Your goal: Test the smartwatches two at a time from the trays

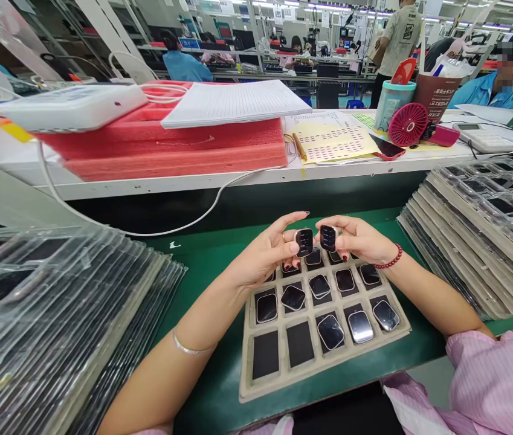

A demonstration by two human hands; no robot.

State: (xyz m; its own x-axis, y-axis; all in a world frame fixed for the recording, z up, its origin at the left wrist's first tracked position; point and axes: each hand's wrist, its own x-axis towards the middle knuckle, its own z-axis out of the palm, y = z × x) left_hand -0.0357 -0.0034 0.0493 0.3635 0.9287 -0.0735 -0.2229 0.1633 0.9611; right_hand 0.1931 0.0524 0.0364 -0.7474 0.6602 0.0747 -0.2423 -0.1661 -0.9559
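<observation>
My left hand (pixel 278 244) pinches a square smartwatch (pixel 304 242) by its edge, its dark screen lit with small marks. In my right hand (pixel 351 238) is a second smartwatch (pixel 328 238) of the same kind, held upright close beside the first. Both hang over a beige compartment tray (pixel 326 376) on the green mat. Smartwatches such as a bright-faced one (pixel 360 327) lie face up in most of its compartments, some turned askew. Two front-left compartments, one with a black bottom (pixel 266 355), hold no watch. My hands hide part of the far row.
Tall stacks of clear trays (pixel 115 314) stand at left, with beige and clear trays (pixel 474 241) at right. A white shelf (pixel 247 178) behind carries red foam (pixel 179 148), papers (pixel 238 99), a phone (pixel 388 147) and a pink fan (pixel 408 124). A white cable (pixel 213 208) droops below it.
</observation>
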